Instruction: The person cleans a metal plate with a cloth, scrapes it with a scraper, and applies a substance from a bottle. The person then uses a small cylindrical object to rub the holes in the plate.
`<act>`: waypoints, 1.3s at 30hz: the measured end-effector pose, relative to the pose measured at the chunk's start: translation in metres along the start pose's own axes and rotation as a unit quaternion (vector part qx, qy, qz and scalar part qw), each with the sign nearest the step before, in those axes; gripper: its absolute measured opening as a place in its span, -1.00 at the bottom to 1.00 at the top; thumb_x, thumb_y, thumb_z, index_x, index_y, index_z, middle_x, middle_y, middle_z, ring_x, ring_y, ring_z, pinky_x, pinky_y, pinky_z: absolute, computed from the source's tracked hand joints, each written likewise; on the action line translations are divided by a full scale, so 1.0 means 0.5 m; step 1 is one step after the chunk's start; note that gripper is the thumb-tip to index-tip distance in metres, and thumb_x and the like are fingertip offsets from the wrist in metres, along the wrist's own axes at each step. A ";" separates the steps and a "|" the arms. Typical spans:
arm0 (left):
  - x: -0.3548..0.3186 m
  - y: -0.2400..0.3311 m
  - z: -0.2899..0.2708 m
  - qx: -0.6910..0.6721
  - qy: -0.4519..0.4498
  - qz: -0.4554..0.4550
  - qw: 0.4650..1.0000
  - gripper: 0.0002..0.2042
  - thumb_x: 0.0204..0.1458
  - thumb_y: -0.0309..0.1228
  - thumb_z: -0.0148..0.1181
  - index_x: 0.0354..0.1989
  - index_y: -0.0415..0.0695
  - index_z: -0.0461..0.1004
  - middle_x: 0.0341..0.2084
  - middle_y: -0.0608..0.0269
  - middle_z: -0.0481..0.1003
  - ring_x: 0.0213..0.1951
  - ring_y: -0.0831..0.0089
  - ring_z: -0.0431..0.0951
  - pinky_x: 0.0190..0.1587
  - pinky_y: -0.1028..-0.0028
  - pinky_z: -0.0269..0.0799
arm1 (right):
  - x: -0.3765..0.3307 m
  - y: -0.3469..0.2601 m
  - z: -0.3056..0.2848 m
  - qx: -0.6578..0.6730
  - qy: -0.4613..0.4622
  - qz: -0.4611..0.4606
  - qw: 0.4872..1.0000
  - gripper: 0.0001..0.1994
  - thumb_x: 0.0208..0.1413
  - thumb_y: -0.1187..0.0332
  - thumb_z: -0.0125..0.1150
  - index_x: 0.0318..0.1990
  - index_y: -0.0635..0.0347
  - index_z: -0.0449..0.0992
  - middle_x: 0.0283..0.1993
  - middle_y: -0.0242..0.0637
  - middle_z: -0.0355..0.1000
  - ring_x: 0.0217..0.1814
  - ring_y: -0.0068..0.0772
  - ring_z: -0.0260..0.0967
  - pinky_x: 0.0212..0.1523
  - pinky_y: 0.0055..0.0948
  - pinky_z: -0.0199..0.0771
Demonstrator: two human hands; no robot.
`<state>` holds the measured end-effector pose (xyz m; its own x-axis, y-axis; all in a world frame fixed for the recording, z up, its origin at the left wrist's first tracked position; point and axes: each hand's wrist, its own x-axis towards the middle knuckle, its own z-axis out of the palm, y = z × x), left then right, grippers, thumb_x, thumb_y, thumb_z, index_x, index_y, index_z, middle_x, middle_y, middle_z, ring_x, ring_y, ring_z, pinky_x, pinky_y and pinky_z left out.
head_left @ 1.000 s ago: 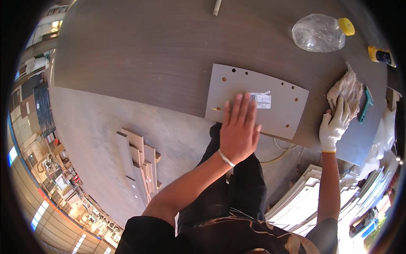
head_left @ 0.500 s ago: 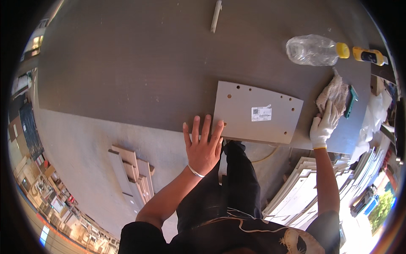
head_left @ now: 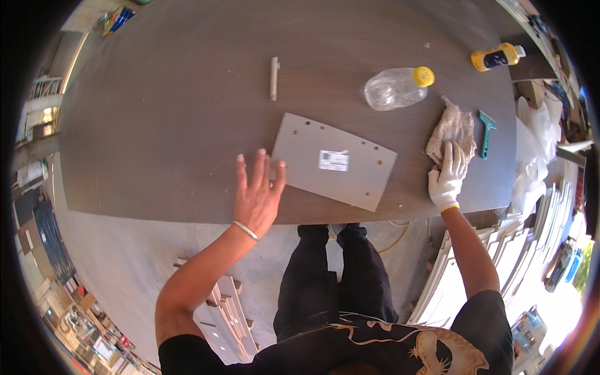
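A flat grey panel [head_left: 334,178] with several drilled holes and a white label lies tilted on the dark tabletop, near its front edge. My bare left hand [head_left: 259,194] is beside the panel's left end, fingers apart and holding nothing. A beige rag [head_left: 451,132] lies crumpled to the right of the panel. My right hand [head_left: 448,181], in a white glove, has its fingers over the rag's near edge and grips it; the fingertips press into the cloth. Right of the rag lies a green scraper [head_left: 487,134].
A clear plastic bottle [head_left: 397,87] with a yellow cap lies beyond the rag. Farther right is a small yellow bottle [head_left: 498,57]. A pale stick-like marker [head_left: 274,79] lies beyond the panel. Boards [head_left: 228,319] are stacked on the floor below the dark table [head_left: 156,137].
The panel has turned clockwise and sits farther in from the table's front edge. My left hand has come off its corner. My right hand stays at the rag. The whole view has shifted.
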<state>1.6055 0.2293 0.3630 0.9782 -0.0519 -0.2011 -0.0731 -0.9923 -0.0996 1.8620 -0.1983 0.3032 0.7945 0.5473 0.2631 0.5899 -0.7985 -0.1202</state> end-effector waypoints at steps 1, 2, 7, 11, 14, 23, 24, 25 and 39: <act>0.010 -0.001 -0.003 -0.023 -0.006 -0.020 1.000 -0.38 0.20 -0.44 0.17 0.48 -0.18 0.28 0.33 -0.27 0.44 0.55 -0.14 0.15 0.53 -0.43 -0.14 | 0.000 0.001 0.000 0.003 0.025 -0.018 1.000 -0.13 -0.03 0.35 0.25 0.53 0.32 0.21 0.52 0.20 0.21 0.61 0.34 0.06 0.64 0.30 -0.09; 0.015 0.005 -0.005 -0.042 -0.015 -0.044 0.998 -0.40 0.19 -0.44 0.17 0.46 -0.21 0.32 0.32 -0.28 0.44 0.54 -0.14 0.17 0.54 -0.41 -0.14 | -0.002 0.002 0.000 0.001 0.015 -0.002 1.000 -0.12 -0.04 0.34 0.27 0.54 0.32 0.19 0.53 0.20 0.20 0.63 0.35 0.03 0.65 0.30 -0.11; -0.007 0.096 0.008 -0.136 0.046 -0.157 0.977 -0.43 0.20 -0.42 0.21 0.42 -0.25 0.37 0.31 -0.25 0.45 0.50 -0.14 0.24 0.54 -0.33 -0.08 | -0.007 0.012 -0.001 0.015 0.001 0.013 1.000 -0.02 -0.07 0.23 0.41 0.55 0.34 0.13 0.58 0.18 0.14 0.67 0.37 -0.06 0.67 0.31 -0.19; -0.031 0.154 0.003 -0.121 0.089 -0.230 0.962 -0.38 0.19 -0.43 0.26 0.46 -0.22 0.34 0.38 -0.18 0.41 0.49 -0.12 0.26 0.52 -0.23 0.04 | 0.031 0.020 -0.001 0.000 -0.005 0.023 1.000 -0.23 -0.06 0.19 0.47 0.36 0.23 0.40 0.41 -0.02 0.36 0.51 0.18 0.22 0.54 0.18 0.10; 0.029 0.166 -0.022 -0.283 0.127 -0.233 0.921 -0.29 0.18 -0.43 0.32 0.53 -0.20 0.24 0.45 -0.16 0.33 0.51 -0.12 0.23 0.54 -0.08 0.10 | 0.086 0.033 -0.016 -0.004 0.029 0.015 0.999 -0.63 0.04 0.30 0.39 0.03 0.15 0.63 0.04 -0.19 0.58 0.14 0.02 0.48 0.28 0.02 0.36; 0.501 0.139 -0.064 -0.590 0.225 -0.092 0.770 -0.04 0.03 -0.31 0.59 0.58 -0.18 0.12 0.45 -0.02 0.35 0.48 0.09 0.34 0.51 0.14 0.26 | 0.021 0.095 -0.224 0.844 0.078 0.356 0.394 -0.59 0.33 0.30 0.34 0.25 0.28 0.52 0.17 -0.09 0.59 0.18 -0.02 0.57 0.13 0.01 0.68; 0.522 0.143 -0.068 -0.640 0.196 -0.085 0.738 -0.09 0.02 -0.31 0.60 0.53 -0.19 0.20 0.42 0.00 0.40 0.44 0.10 0.40 0.47 0.15 0.31 | -0.011 0.083 -0.232 0.894 0.105 0.326 0.288 -0.51 0.30 0.32 0.37 0.31 0.31 0.47 0.20 -0.04 0.57 0.18 0.03 0.59 0.15 0.03 0.69; 0.538 0.145 -0.075 -0.685 0.159 -0.085 0.706 -0.14 0.00 -0.31 0.62 0.48 -0.19 0.29 0.38 0.03 0.45 0.39 0.12 0.46 0.44 0.15 0.36 | -0.034 0.063 -0.222 0.934 0.094 0.274 0.210 -0.45 0.27 0.36 0.39 0.37 0.31 0.42 0.27 -0.01 0.52 0.22 0.06 0.57 0.19 0.04 0.69; 0.487 0.288 -0.353 0.107 0.256 0.250 0.928 -0.77 0.08 -0.49 0.22 -0.07 -0.06 0.58 -0.09 0.24 0.57 0.16 0.23 0.54 0.39 0.05 0.27 | -0.098 -0.094 -0.071 0.906 0.054 0.412 0.081 -0.39 0.26 0.29 0.36 0.42 0.24 0.35 0.36 0.05 0.45 0.38 0.17 0.44 0.41 0.21 0.49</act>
<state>1.8672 0.0538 0.4716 0.7720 -0.6000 0.2095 -0.5255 -0.7881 -0.3207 1.7903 -0.1966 0.3299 0.7234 0.4120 -0.5541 -0.5265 0.8483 -0.0565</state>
